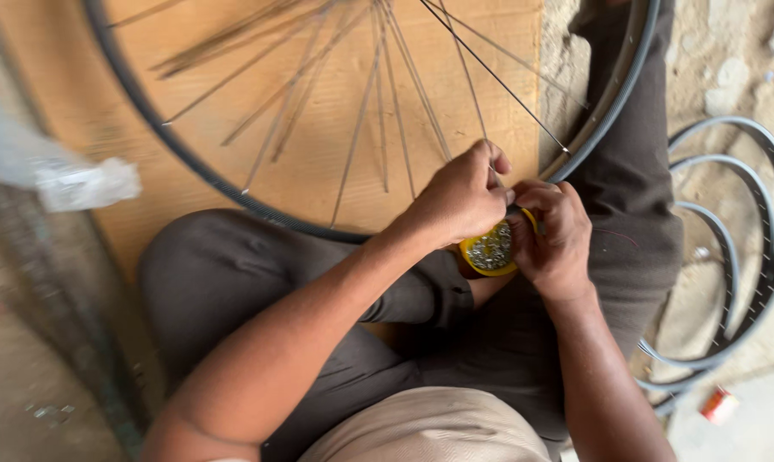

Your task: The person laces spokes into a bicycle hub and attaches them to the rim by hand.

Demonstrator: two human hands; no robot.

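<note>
Both hands meet at the near edge of the wheel rim [173, 145]. The left hand [464, 195] pinches 1 spoke [468, 64]; the right hand [556, 235] seemingly cups a yellow dish [490, 252] just below the rim.

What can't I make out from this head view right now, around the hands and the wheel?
- Head view: where the spoke meets the rim is covered by the left hand and right hand.
- The yellow container shows only partly between the hands; its small metal contents are too small to identify.
- The wheel's hub and far rim are cut off by the top edge.
- The white plastic bag is blurred.
</note>
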